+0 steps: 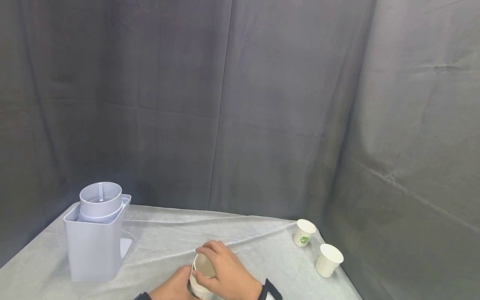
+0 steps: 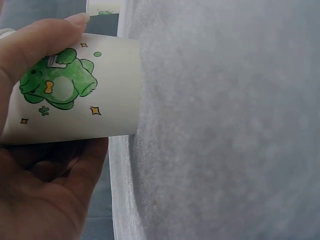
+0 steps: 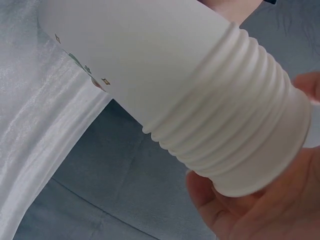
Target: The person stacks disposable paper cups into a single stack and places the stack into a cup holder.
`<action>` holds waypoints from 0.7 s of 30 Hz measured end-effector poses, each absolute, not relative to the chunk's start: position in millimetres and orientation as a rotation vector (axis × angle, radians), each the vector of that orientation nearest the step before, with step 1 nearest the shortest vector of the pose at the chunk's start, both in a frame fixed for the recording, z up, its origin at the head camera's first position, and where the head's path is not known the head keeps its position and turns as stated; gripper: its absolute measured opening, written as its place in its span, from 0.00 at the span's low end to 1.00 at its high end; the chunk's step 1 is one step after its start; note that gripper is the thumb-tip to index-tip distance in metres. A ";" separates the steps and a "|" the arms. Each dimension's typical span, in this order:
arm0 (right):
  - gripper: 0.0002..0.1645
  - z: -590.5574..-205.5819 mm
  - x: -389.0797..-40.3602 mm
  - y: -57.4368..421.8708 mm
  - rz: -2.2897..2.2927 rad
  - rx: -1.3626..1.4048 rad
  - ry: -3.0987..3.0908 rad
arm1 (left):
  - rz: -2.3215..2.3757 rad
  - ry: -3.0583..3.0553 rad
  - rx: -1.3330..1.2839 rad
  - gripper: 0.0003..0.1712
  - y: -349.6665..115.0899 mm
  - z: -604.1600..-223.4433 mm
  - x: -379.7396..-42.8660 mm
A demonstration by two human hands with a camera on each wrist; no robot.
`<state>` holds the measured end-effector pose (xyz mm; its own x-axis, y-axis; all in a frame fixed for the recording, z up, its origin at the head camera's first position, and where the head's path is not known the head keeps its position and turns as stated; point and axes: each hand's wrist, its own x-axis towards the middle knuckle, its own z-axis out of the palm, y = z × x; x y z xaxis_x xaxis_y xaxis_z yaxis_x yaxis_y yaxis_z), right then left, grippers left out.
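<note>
A stack of white paper cups (image 1: 199, 291) stands upright between both hands at the front of the table. My left hand (image 1: 173, 285) grips its side, thumb across the outer cup (image 2: 117, 90) with a green cartoon animal on it. My right hand (image 1: 230, 273) is at the top, thumb and fingers spread round the mouth of the uppermost cup (image 3: 270, 157). Several closely nested rims (image 3: 225, 92) show in the right wrist view. The palm side of my right hand sits below that top rim there.
A pale lavender plastic box (image 1: 91, 250) with a round open cylinder (image 1: 100, 206) in its top stands at the left. Two single paper cups, one farther back (image 1: 303, 233) and one nearer (image 1: 328, 261), are near the right table edge. Grey cloth hangs behind.
</note>
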<state>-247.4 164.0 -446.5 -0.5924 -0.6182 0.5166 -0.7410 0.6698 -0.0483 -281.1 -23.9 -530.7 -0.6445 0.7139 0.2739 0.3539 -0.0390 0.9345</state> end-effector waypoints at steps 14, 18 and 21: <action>0.26 -445.1 -245.8 165.0 0.283 1.107 -2.514 | 1.726 1.943 1.146 0.33 -21.3 -530.5 -282.3; 0.27 -444.1 -246.2 166.1 0.280 1.125 -2.514 | 1.734 1.936 1.155 0.31 -21.4 -530.5 -281.8; 0.30 -442.2 -247.1 168.1 0.287 1.145 -2.533 | 1.735 1.920 1.172 0.30 -22.3 -530.9 -281.3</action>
